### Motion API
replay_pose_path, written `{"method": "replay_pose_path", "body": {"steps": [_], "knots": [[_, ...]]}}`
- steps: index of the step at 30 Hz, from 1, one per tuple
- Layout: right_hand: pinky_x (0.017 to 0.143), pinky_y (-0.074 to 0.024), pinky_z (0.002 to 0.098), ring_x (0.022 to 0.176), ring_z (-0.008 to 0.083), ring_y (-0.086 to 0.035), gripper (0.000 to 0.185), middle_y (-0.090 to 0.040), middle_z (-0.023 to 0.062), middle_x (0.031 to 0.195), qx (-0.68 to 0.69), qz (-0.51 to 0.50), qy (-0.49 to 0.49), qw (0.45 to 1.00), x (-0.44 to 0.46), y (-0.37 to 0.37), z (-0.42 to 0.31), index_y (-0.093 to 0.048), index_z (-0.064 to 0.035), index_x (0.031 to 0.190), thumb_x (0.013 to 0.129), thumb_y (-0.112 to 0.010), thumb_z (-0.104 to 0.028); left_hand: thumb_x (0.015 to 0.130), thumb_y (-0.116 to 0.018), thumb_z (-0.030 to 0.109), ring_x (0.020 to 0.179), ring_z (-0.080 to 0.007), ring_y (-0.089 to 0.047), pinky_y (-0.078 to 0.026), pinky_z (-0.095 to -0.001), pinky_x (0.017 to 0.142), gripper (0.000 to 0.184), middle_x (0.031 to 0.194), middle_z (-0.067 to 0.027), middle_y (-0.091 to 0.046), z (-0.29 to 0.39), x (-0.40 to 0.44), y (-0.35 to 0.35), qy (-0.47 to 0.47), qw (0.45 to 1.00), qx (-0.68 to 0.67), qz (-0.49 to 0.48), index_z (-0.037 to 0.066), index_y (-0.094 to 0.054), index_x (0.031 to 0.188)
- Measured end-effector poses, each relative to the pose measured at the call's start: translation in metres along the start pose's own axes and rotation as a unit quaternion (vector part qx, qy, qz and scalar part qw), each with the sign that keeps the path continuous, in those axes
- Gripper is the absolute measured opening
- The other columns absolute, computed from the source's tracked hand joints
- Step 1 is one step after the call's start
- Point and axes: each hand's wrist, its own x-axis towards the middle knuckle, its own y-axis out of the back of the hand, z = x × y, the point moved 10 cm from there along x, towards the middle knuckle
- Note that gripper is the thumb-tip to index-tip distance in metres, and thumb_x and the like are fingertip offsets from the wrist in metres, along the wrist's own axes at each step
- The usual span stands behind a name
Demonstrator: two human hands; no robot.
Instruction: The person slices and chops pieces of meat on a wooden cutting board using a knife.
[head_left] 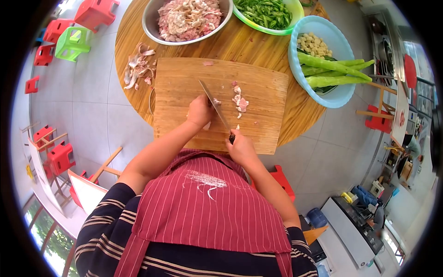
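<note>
My right hand point(241, 146) grips the black handle of a kitchen knife point(214, 102), its long blade slanting up and left across the wooden cutting board point(184, 78). Close against the blade's left side, my left hand point(200, 111) has its fingers curled in; what they press on is hidden. A small pale piece of meat point(217, 100) shows by the blade near those fingertips. Another pinkish scrap point(206, 125) lies just below the left hand. To the right of the blade, chopped bits of pink and white meat point(240, 102) form a loose line on the board.
Beyond the board on the round wooden table point(129, 27) are a metal bowl point(146, 23) of meat, a green bowl point(295, 11) of sliced green peppers, and a blue basin point(302, 85) with garlic cloves and long green peppers. Meat trimmings point(137, 67) lie at the left.
</note>
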Motion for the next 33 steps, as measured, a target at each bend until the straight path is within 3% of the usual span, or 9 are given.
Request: {"method": "replay_pose_path", "body": {"steps": [3, 6, 9, 11, 14, 18, 21, 29, 33], "knots": [[0.073, -0.0473, 0.0474, 0.083, 0.0414, -0.060, 0.028, -0.063, 0.0242, 0.088, 0.017, 0.015, 0.004, 1.000, 0.005, -0.002, -0.004, -0.057, -0.0034, 0.103, 0.082, -0.060, -0.021, 0.074, -0.067, 0.018, 0.070, -0.0357, -0.059, -0.048, -0.0428, 0.064, 0.017, 0.071, -0.0174, -0.060, -0.005, 0.002, 0.000, 0.004, 1.000, 0.004, -0.001, 0.005, -0.059, 0.082], [0.074, -0.0474, 0.0466, 0.085, 0.0410, -0.060, 0.028, -0.063, 0.0242, 0.089, 0.039, 0.028, -0.004, 0.999, 0.017, -0.003, 0.001, -0.057, -0.0029, 0.103, 0.082, -0.060, -0.020, 0.074, -0.071, 0.017, 0.073, -0.0348, -0.062, -0.050, -0.0399, 0.063, 0.018, 0.079, -0.0172, -0.063, -0.008, 0.002, -0.001, -0.026, 0.998, 0.053, -0.015, 0.003, -0.063, 0.082], [0.076, -0.0476, 0.0453, 0.087, 0.0408, -0.060, 0.029, -0.063, 0.0245, 0.090, 0.055, 0.038, 0.014, 0.998, 0.029, 0.002, -0.002, -0.058, -0.0015, 0.104, 0.082, -0.061, -0.019, 0.073, -0.069, 0.010, 0.077, -0.0324, -0.060, -0.050, -0.0377, 0.064, 0.014, 0.084, -0.0138, -0.061, -0.001, -0.003, 0.016, -0.061, 0.997, 0.034, 0.042, 0.004, -0.064, 0.085], [0.077, -0.0478, 0.0442, 0.089, 0.0403, -0.060, 0.030, -0.063, 0.0248, 0.092, 0.059, 0.030, 0.007, 0.998, 0.036, 0.003, -0.001, -0.059, -0.0006, 0.105, 0.081, -0.061, -0.019, 0.073, -0.066, 0.003, 0.079, -0.0303, -0.059, -0.050, -0.0361, 0.065, 0.013, 0.087, -0.0111, -0.058, 0.015, -0.006, 0.031, -0.119, 0.989, -0.011, 0.092, 0.005, -0.064, 0.086], [0.077, -0.0479, 0.0437, 0.089, 0.0400, -0.060, 0.031, -0.063, 0.0248, 0.093, 0.055, 0.006, 0.020, 0.998, 0.041, 0.007, -0.008, -0.059, -0.0007, 0.105, 0.081, -0.062, -0.020, 0.072, -0.064, 0.000, 0.077, -0.0302, -0.059, -0.050, -0.0367, 0.065, 0.014, 0.086, -0.0110, -0.059, 0.022, -0.003, 0.024, -0.189, 0.980, 0.019, 0.063, 0.005, -0.063, 0.085], [0.077, -0.0480, 0.0406, 0.089, 0.0394, -0.061, 0.037, -0.063, 0.0263, 0.093, 0.072, -0.019, 0.005, 0.997, 0.035, 0.012, -0.014, -0.057, 0.0033, 0.109, 0.082, -0.061, -0.021, 0.072, -0.063, -0.001, 0.077, -0.0302, -0.059, -0.050, -0.0374, 0.065, 0.015, 0.086, -0.0108, -0.059, 0.016, -0.001, 0.020, -0.184, 0.981, 0.026, 0.054, 0.005, -0.064, 0.086], [0.076, -0.0476, 0.0447, 0.087, 0.0402, -0.060, 0.031, -0.063, 0.0243, 0.091, 0.035, -0.006, 0.007, 0.999, 0.024, 0.013, -0.013, -0.059, -0.0014, 0.105, 0.082, -0.061, -0.022, 0.072, -0.063, -0.001, 0.076, -0.0309, -0.058, -0.049, -0.0382, 0.064, 0.017, 0.085, -0.0106, -0.059, 0.016, -0.004, 0.021, -0.194, 0.979, 0.012, 0.056, 0.006, -0.064, 0.088], [0.075, -0.0470, 0.0474, 0.086, 0.0410, -0.060, 0.029, -0.063, 0.0236, 0.090, -0.022, -0.052, -0.001, 0.998, 0.027, 0.004, -0.010, -0.055, -0.0029, 0.104, 0.082, -0.060, -0.020, 0.073, -0.065, 0.000, 0.071, -0.0280, -0.058, -0.049, -0.0373, 0.061, 0.040, 0.084, -0.0103, -0.058, 0.018, -0.006, 0.016, -0.209, 0.977, 0.025, 0.020, 0.020, -0.068, 0.107], [0.075, -0.0471, 0.0476, 0.086, 0.0410, -0.060, 0.028, -0.063, 0.0242, 0.091, 0.005, -0.042, 0.050, 0.998, 0.050, -0.001, -0.029, -0.055, -0.0020, 0.105, 0.082, -0.058, -0.017, 0.073, -0.065, -0.001, 0.073, -0.0285, -0.059, -0.050, -0.0377, 0.062, 0.037, 0.086, -0.0105, -0.060, 0.013, -0.006, 0.014, -0.207, 0.978, 0.028, 0.015, 0.017, -0.067, 0.106]]}}
